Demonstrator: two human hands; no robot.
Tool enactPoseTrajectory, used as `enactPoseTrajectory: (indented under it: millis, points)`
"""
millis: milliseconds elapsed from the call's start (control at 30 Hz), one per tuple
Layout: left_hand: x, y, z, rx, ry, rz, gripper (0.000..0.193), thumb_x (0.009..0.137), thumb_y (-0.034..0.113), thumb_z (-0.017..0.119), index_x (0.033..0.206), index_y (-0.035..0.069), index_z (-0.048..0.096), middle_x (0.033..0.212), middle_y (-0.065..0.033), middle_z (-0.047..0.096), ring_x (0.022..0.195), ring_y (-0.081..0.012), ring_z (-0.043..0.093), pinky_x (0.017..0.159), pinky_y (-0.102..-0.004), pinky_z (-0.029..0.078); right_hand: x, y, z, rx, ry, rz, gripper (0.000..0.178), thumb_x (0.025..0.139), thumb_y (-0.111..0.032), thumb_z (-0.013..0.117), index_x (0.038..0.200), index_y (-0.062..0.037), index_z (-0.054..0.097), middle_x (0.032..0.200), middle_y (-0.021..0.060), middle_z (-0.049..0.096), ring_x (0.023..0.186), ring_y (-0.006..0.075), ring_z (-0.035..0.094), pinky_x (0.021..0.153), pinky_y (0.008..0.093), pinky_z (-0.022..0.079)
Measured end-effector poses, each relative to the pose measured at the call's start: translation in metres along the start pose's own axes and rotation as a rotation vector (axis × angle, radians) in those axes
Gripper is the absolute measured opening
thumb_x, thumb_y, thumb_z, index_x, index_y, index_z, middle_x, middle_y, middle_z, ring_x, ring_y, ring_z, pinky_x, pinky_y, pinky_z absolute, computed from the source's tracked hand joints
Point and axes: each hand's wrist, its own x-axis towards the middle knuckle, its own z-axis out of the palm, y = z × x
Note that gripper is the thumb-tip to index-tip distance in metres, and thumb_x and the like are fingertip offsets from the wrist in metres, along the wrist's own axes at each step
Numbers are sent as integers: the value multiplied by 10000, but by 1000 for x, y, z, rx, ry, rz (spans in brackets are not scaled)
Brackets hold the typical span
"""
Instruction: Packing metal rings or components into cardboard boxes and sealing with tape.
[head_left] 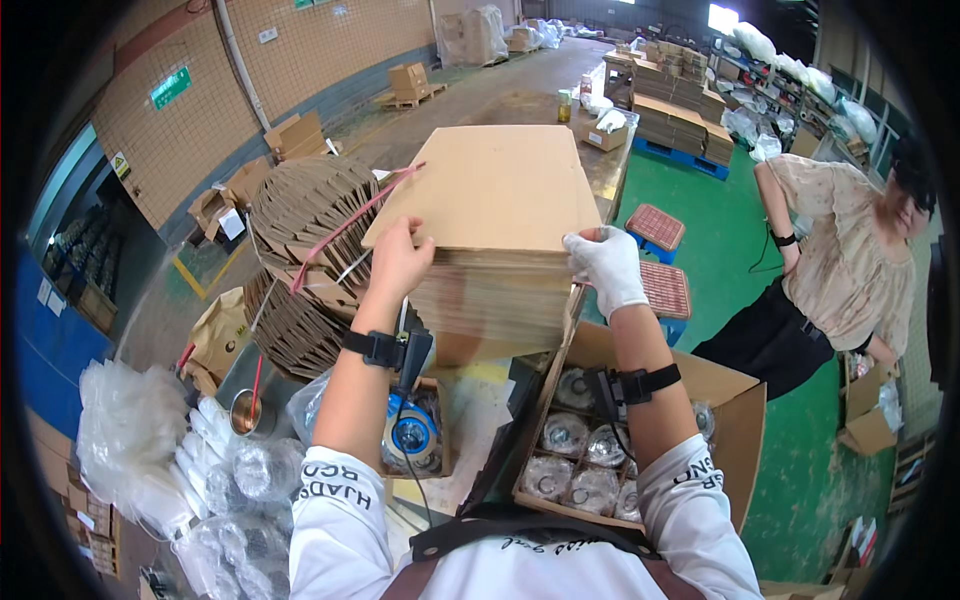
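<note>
A flat tan cardboard sheet (500,190) lies on top of a tall stack of cardboard sheets (490,295) in front of me. My bare left hand (402,255) grips its near left corner, thumb and fingers at the edge. At the near right corner, my right hand (606,268), in a white glove, pinches the same sheet. Whether one sheet or several are between the fingers is hidden. Below my right forearm stands an open carton (735,430) with plastic-wrapped round items (565,433) between dividers.
Bundled folded cardboard (300,215) with a pink strap stands left of the stack. Lower left are clear plastic bags (130,430), a metal cup (246,412) and a blue tape roll (410,430). A person (830,250) stands at right, near two stools (655,228).
</note>
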Motion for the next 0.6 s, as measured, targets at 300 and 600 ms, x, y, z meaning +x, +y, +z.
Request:
enactPoseTrajectory:
  millis: [300, 600]
  points:
    - [-28, 2, -13, 693, 28, 722, 337, 783, 133, 617, 1110, 51, 623, 1065, -74, 598, 1022, -246, 561, 844, -383, 447, -13, 12, -15, 502, -191, 138, 188, 848, -116, 655, 961, -10, 550, 785, 79, 618, 574, 175, 575, 498, 287, 445]
    - [-147, 53, -18, 74, 149, 960, 433, 690, 52, 638, 1121, 2, 643, 1022, -95, 585, 960, -298, 548, 840, -431, 478, -80, -63, -99, 357, -323, 96, 353, 957, -351, 566, 1061, -16, 610, 849, 37, 660, 699, 163, 656, 657, 267, 543]
